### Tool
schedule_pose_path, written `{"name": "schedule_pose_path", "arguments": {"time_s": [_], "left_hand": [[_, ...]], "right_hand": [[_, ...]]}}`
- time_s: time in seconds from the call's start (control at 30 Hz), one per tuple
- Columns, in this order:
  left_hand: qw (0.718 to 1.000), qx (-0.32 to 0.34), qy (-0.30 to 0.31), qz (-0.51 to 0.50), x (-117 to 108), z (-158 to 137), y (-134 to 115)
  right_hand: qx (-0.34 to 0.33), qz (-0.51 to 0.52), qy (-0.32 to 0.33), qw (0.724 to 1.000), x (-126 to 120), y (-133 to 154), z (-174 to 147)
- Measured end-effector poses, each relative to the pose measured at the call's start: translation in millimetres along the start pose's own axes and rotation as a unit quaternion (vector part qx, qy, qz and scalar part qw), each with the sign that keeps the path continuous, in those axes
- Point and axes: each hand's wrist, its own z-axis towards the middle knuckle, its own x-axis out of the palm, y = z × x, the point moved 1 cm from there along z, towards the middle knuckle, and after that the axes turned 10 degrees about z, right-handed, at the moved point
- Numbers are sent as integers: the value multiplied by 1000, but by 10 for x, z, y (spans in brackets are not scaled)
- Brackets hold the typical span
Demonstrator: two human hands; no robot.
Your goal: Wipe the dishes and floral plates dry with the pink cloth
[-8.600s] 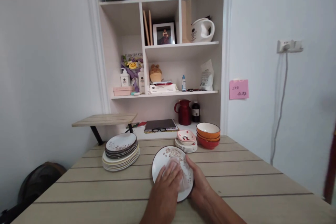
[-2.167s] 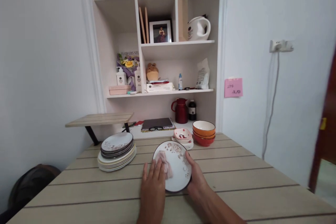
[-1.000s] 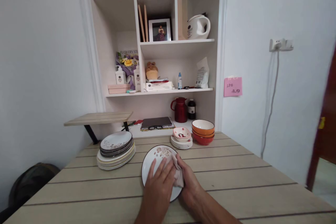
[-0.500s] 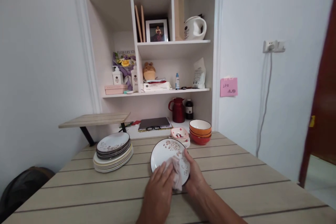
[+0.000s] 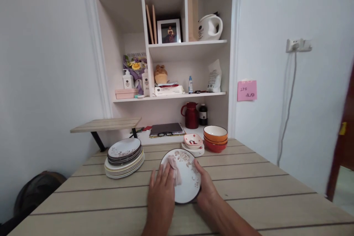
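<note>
A white plate (image 5: pixel 186 188) with a dark rim and brown flower pattern is tilted toward me above the table. My right hand (image 5: pixel 207 188) grips its right edge, thumb on the face and the other fingers hidden behind. Against the plate's left side, my left hand (image 5: pixel 163 188) presses a pale pink cloth (image 5: pixel 174 171) under its fingers. To the left stands a stack of plates (image 5: pixel 124 156), dark-rimmed ones on top of pale-rimmed ones. Behind the held plate are small dishes (image 5: pixel 193 143), stacked, with a strawberry-like pattern on top.
Orange and red bowls (image 5: pixel 215 139) are stacked at the table's back right. A raised wooden shelf (image 5: pixel 106 124) stands at the back left. Behind the table, a white shelf unit (image 5: pixel 188 46) holds a red jug (image 5: pixel 190 115), a laptop (image 5: pixel 166 129) and bottles.
My left hand has slid the cloth from the plate's lower middle to its left side. The right hand still holds the plate's edge. The view has shifted slightly to the left.
</note>
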Motion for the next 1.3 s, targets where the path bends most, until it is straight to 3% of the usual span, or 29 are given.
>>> {"name": "schedule_pose_path", "arguments": {"time_s": [0.17, 0.27, 0.37, 0.47, 0.53, 0.63, 0.73, 0.83, 0.97, 1.13, 1.23, 1.3], "left_hand": [[994, 87, -17, -61, -95, -5, -151], [986, 143, -18, -84, -193, 30, -194], [984, 159, -24, -77, -238, 71, -188], [990, 127, -30, -47, -203, 104, -159], [997, 68, -25, -20, -144, 111, -124], [999, -36, 6, 16, -35, 81, -53], [996, -66, 48, 24, 61, 11, -3], [998, -15, 68, 12, 104, -47, -19], [995, 61, 72, -31, 42, -50, -104], [979, 146, 92, -108, -111, 6, -150], [974, 154, 100, -131, -138, 39, -136], [980, 124, 95, -126, -123, 59, -117]], "right_hand": [[-48, 16, -3, 999, -11, 219, 15], [13, -6, -13, 1000, -13, 150, -12], [62, -29, -17, 998, -12, -20, -46], [69, -28, 0, 997, 1, -168, -67], [75, -23, 15, 997, 10, -217, -67], [67, -11, 36, 997, 5, -204, -39], [30, -5, 16, 999, -25, -108, 9], [-12, 3, -14, 1000, -44, 26, 46], [-45, 19, -5, 999, -40, 165, 59], [-7, 6, -19, 1000, -73, 122, 58], [29, -19, -26, 999, -96, 24, 48], [36, -26, -5, 999, -92, -42, 29]]}}
